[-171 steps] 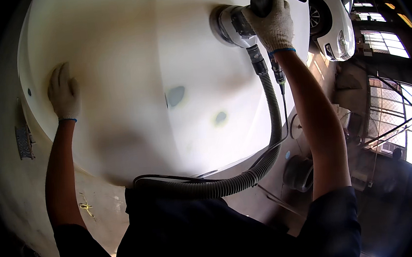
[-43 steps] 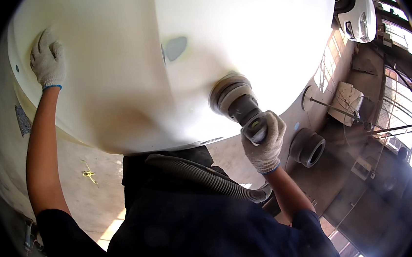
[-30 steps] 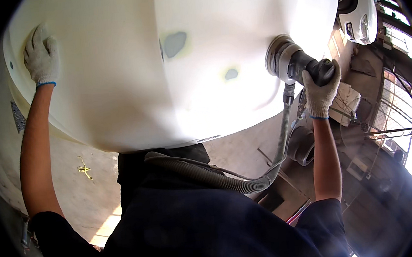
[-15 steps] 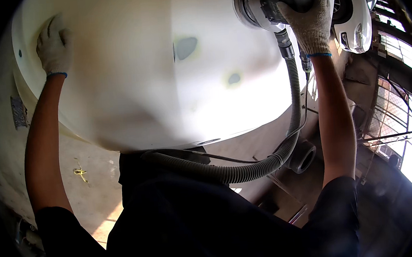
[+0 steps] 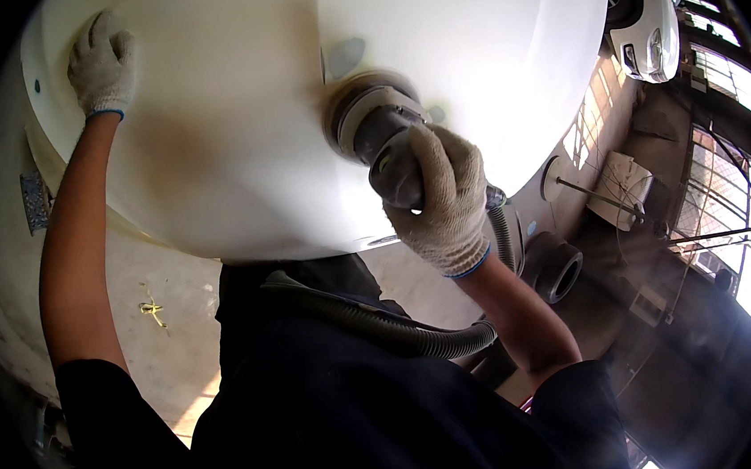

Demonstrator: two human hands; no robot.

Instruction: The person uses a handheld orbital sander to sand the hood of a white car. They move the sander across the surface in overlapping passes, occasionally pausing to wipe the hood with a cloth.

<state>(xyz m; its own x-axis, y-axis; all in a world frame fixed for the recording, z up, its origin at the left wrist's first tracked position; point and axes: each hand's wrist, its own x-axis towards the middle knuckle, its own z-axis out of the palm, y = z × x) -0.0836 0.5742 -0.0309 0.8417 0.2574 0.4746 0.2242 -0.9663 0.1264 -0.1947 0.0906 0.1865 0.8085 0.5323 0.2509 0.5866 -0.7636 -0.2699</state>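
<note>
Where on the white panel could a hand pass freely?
The white panel is bare between the left hand and sander, and from the larger grey patch to the panel's right edge. It is crowded where the right hand grips the sander.

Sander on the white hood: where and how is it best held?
Probably by its rounded black end, right hand's grip from the near right: that end points back toward the person, while the round pad faces the hood.
</note>
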